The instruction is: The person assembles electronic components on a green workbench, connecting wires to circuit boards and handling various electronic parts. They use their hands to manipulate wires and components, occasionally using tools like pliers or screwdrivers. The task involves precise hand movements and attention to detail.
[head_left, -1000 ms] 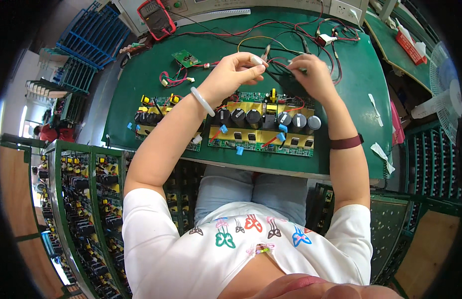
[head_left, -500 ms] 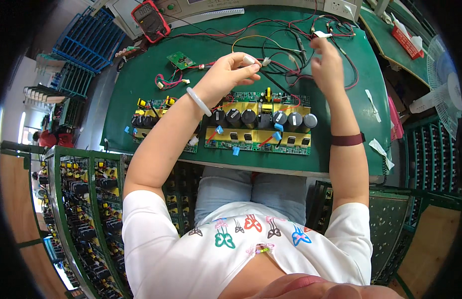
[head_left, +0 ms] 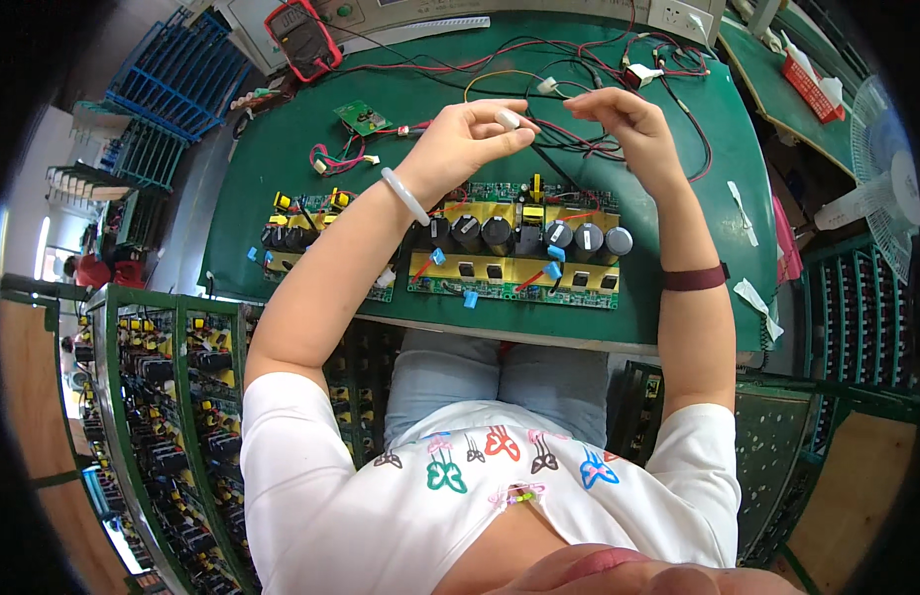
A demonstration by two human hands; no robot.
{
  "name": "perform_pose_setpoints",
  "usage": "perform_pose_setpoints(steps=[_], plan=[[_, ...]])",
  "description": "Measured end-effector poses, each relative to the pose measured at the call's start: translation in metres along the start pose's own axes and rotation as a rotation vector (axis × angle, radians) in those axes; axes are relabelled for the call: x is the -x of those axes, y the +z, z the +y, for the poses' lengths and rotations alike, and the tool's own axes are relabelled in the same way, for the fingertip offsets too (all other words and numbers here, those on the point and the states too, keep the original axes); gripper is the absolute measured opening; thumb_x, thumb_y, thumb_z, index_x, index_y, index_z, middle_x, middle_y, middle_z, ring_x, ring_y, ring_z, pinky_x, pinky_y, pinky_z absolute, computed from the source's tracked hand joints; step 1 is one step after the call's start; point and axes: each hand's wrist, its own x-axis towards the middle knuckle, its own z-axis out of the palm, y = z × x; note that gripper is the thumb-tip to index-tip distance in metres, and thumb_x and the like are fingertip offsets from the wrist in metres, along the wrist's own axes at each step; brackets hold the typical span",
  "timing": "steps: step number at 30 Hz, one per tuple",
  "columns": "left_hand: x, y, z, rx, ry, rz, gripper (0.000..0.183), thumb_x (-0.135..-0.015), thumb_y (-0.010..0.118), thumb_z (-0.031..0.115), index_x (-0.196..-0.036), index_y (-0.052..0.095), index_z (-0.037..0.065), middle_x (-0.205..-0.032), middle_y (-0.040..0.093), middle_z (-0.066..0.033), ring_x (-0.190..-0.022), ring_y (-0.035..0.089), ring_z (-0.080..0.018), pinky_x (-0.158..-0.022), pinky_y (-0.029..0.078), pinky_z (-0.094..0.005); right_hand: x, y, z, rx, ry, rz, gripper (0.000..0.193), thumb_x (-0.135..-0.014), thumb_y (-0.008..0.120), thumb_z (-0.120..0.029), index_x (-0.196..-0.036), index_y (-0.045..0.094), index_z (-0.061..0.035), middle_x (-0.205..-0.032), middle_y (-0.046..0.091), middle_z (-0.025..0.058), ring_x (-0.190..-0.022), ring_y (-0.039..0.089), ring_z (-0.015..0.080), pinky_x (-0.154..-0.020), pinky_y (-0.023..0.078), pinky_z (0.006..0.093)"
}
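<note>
Capacitors [head_left: 496, 234], round and dark, stand along the gold-and-green circuit board [head_left: 517, 262].

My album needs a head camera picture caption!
Left hand and right hand above a green table with circuit boards and wires.

Bright light on green bench [head_left: 291, 129] | rim lines bowed (fisheye) | corners black | glare far left

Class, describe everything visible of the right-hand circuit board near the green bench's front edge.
The circuit board lies flat on the green bench top, just right of the left forearm. Rectangular and green, it carries gold-coloured, metallic-looking strips, six dark cylinders in a row, yellow parts, blue pieces and short red wires. Neither the left hand nor the right hand appears to touch it.
</note>
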Motion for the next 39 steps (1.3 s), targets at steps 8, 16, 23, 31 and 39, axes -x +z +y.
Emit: perform_pose_setpoints(steps=[8,16,23,31,39], plan=[[-0.001,0.013,0.007,-0.077,0.170,-0.023,0.024,-0.093,0.070,0.019,-0.110,0.074,0.002,-0.144,0.049,-0.0127,-0.121,0.057,-0.0164,-0.100,0.047,-0.0312,0.003,-0.009,-0.001,-0.526,0.017,-0.255,0.009,-0.097,0.058,-0.007,-0.088,0.061,-0.0053,-0.096,0.067,0.0069,-0.098,0.064,0.0163,-0.093,0.049,0.0305],[0.002,0.012,0.005,-0.193,0.246,-0.025,0.017,-0.092,0.071,0.015,-0.102,0.075,0.002,-0.122,0.064,-0.0095,-0.107,0.065,-0.0189,-0.094,0.051,-0.0324,0.002,-0.013,-0.009,-0.379,0.103,-0.177,0.005,-0.094,0.063,-0.010,-0.094,0.061,-0.0051,-0.098,0.067,0.0060,-0.101,0.064,0.0175,-0.094,0.049,0.0316],[0.002,0.024,0.016,-0.525,0.485,0.006,0.017,-0.088,0.073,0.016,-0.100,0.072,0.004,-0.110,0.068,-0.0110,-0.098,0.067,-0.0248,-0.087,0.052,-0.0333,0.000,0.020,-0.048,0.418,-0.359,0.004,0.024,-0.082,0.076,-0.005,-0.103,0.068,-0.0002,-0.101,0.066,0.0069,-0.095,0.066,0.0195,-0.086,0.054,0.0312],[0.002,0.035,0.020,-0.331,0.409,0.013,0.016,-0.092,0.069,0.012,-0.104,0.071,0.002,-0.114,0.067,-0.0111,-0.101,0.067,-0.0214,-0.088,0.053,-0.0322,0.003,0.008,-0.034,0.250,-0.188,0.072,0.020,-0.086,0.071,0.000,-0.106,0.069,0.0002,-0.095,0.070,0.0070,-0.092,0.068,0.0148,-0.083,0.055,0.0276],[-0.005,0.040,0.025,0.120,0.103,-0.042,0.023,-0.089,0.074,0.007,-0.110,0.070,0.000,-0.103,0.071,-0.0063,-0.094,0.067,-0.0122,-0.087,0.054,-0.0282,0.003,-0.010,-0.036,0.086,-0.207,0.125,0.019,-0.093,0.065,-0.002,-0.112,0.068,0.0022,-0.104,0.071,0.0072,-0.097,0.066,0.0122,-0.088,0.053,0.0251]])
